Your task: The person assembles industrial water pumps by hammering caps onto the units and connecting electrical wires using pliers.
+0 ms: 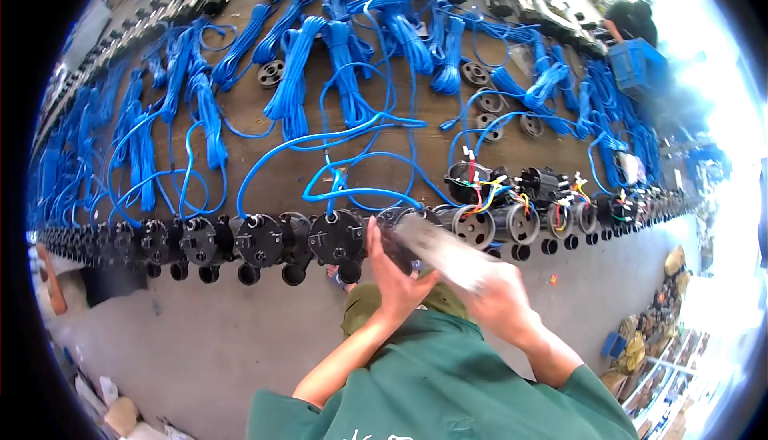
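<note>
My left hand (395, 278) has its fingers stretched out, thumb apart, along the side of a black round pump housing (408, 220) at the table's near edge. A blue cable runs out of the top of that housing. My right hand (502, 300) is closed around a pale, flat, bar-like tool (444, 250), smeared by motion. Its far end reaches over the same housing, and I cannot tell whether it touches. Just left stands another black pump housing (337, 238) with a round cover. To the right, an uncovered pump housing (474, 227) shows a grey ring and coloured wires.
Similar housings line the near edge both ways. Bundled blue cables (344, 64) cover much of the brown table (264, 172), with loose loops between. Grey metal rings (271, 74) lie among them. Behind the far right side, a person (632, 22) is by a blue crate (638, 66).
</note>
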Available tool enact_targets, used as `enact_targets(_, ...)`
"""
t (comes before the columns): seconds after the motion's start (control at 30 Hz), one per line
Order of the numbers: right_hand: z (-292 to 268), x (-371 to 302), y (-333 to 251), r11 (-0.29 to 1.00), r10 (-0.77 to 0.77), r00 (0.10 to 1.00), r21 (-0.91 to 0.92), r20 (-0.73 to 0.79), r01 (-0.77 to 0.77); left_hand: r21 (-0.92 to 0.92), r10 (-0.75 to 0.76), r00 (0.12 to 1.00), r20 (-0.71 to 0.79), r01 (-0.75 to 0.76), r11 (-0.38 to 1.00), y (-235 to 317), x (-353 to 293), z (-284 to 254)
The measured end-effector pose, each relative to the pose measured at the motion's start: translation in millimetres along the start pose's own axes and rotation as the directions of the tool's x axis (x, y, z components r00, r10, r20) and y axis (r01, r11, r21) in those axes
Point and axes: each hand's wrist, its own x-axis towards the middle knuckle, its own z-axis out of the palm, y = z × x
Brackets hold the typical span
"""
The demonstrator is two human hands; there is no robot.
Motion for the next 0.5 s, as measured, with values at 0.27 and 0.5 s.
enact_targets(0.27, -33, -44, 28, 0.856, 0.440, 0.892, 0.255, 0.100, -0.451, -0.024, -0.012, 0.998, -0.061, 0.010, 1.000, 10, 6, 23)
enact_targets(0.5, -140, -135, 223, 0.782, 0.275, 0.830, -0.389, -0.486, -0.487, -0.045, 0.382, 0.918, -0.102, -0.388, 0.920, 85, 13, 45)
